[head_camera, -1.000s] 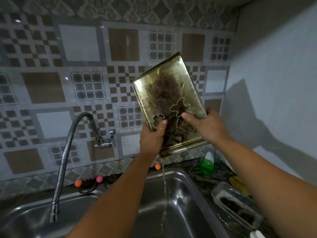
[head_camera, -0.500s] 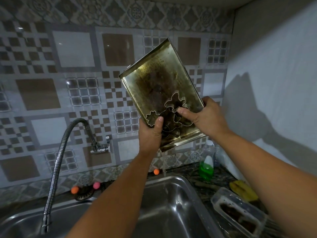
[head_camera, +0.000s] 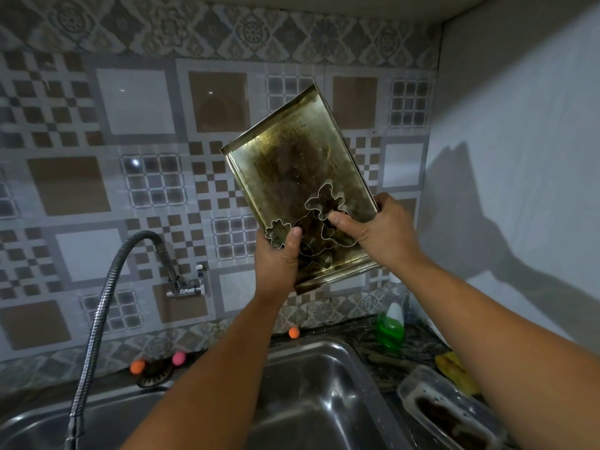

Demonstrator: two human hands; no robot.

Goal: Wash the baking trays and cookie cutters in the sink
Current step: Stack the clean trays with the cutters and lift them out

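baking tray held up near vertical over the sink, at about 12 o'clock from the basin, dark burnt-on residue down its middle. left hand grips the lower left edge, thumb over the face. right hand clasps the lower right edge, thumb pinning the cookie cutters against the tray near its 6 o'clock end. a small flower-shaped cutter sits just above the left thumb.

judgement: this looks like draining the tray before scrubbing. to do it well, keep both thumbs on the cutters so none slide off, keep the low corner over the basin, then lower everything into the sink rather than tipping further. wet metal will likely be slick.

against a second ago: the tray sits rotated a little more, top corner swung toward 1 o'clock, and the water stream off its bottom edge is no longer visible. faucet hose at 9 o'clock, green soap bottle at 4 o'clock.
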